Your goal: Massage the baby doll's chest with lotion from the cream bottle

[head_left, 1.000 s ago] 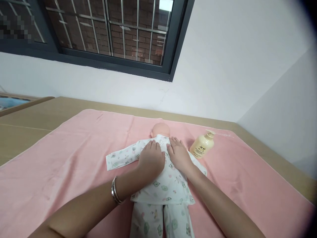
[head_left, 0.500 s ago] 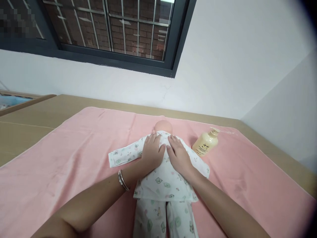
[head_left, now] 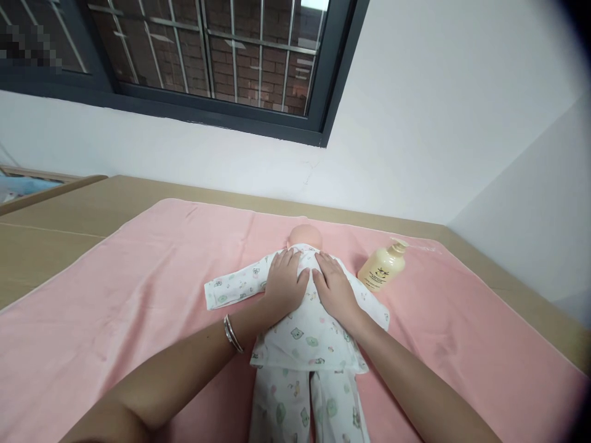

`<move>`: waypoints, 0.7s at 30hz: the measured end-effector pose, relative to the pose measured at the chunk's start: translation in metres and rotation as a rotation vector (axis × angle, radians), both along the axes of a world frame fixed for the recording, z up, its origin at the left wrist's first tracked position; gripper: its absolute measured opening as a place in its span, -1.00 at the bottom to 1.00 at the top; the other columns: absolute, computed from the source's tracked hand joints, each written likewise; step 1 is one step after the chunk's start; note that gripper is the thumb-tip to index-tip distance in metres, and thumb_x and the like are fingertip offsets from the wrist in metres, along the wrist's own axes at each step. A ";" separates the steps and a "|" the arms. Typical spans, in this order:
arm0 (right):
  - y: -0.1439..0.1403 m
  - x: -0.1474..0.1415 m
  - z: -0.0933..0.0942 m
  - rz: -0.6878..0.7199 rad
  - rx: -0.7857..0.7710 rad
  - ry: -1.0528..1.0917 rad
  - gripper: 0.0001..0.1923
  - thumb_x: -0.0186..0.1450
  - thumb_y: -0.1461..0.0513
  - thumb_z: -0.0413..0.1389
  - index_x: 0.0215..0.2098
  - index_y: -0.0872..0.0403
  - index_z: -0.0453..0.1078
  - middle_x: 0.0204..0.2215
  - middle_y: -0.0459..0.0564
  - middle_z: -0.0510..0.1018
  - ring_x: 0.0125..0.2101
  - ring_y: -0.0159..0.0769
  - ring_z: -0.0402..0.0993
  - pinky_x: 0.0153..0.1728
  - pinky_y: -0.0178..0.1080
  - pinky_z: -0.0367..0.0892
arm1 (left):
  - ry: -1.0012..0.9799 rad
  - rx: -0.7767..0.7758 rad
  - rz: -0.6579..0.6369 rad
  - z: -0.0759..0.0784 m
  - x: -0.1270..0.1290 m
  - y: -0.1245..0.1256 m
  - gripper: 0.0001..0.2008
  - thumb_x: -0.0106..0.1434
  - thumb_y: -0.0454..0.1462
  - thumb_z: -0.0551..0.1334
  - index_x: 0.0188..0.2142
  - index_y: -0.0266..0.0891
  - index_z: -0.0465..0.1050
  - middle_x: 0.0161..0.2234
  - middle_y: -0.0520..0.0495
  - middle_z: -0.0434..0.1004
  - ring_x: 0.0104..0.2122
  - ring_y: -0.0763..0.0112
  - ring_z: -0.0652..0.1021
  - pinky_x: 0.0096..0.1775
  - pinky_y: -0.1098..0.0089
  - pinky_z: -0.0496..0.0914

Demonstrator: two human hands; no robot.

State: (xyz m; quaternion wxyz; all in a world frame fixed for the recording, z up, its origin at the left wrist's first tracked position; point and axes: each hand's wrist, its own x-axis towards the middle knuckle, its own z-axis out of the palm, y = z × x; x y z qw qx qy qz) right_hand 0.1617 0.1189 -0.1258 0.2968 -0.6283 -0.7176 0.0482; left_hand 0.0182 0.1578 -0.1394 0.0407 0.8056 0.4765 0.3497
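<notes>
A: Where's the doll [head_left: 305,320]?
B: Lying on the pink towel [head_left: 138,289], a lotion bottle [head_left: 381,267] near it.
A: And your hands?
B: Your left hand [head_left: 285,284] and right hand [head_left: 335,289] lie flat and spread on its clothed torso, gripping nothing.

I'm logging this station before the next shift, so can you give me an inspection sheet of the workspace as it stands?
Surface: pink towel spread over a tan table.
Job's things: doll lying flat in printed white pyjamas, head away from the camera.
Clutter: cream pump bottle lying on the towel, right of the doll.
Hands: left hand and right hand flat, palms down on the doll's upper torso; bangle on left wrist.
Cables: nothing seen.
Surroundings: white wall, barred window.
</notes>
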 end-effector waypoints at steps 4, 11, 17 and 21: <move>-0.009 -0.008 0.004 -0.096 0.024 -0.119 -0.50 0.41 0.14 -0.23 0.22 0.19 0.17 0.18 0.18 0.28 0.23 -0.08 0.09 0.20 0.02 0.03 | 0.000 0.009 -0.009 0.003 -0.002 0.000 -0.58 0.29 -0.23 0.03 0.10 -0.35 0.28 0.13 -0.27 0.34 0.16 0.11 0.30 0.21 0.04 0.11; -0.028 -0.022 0.004 -0.139 0.029 -0.313 -0.49 0.41 0.18 -0.25 0.21 0.26 0.19 0.13 0.26 0.35 0.18 0.01 0.19 0.12 -0.01 0.18 | 0.085 -0.007 -0.036 0.005 -0.005 0.007 -0.54 0.27 -0.22 0.04 0.12 -0.40 0.24 0.15 -0.31 0.30 0.19 0.07 0.26 0.21 0.03 0.10; -0.021 -0.015 0.004 -0.062 -0.051 -0.157 -0.46 0.42 0.13 -0.25 0.26 0.24 0.11 0.24 0.23 0.17 0.27 -0.01 -0.01 0.20 0.02 0.07 | 0.166 0.067 -0.126 0.011 -0.008 0.003 -0.59 0.34 -0.30 -0.08 0.13 -0.32 0.24 0.15 -0.23 0.33 0.17 0.18 0.30 0.20 0.05 0.12; 0.000 0.001 0.009 -0.007 -0.070 -0.021 -0.50 0.43 0.12 -0.26 0.24 0.15 0.15 0.22 0.12 0.24 0.25 -0.11 0.04 0.20 -0.01 0.06 | 0.209 0.168 -0.079 0.010 -0.003 -0.009 -0.62 0.33 -0.33 -0.07 0.05 -0.39 0.34 0.05 -0.31 0.42 0.10 0.13 0.39 0.15 0.07 0.22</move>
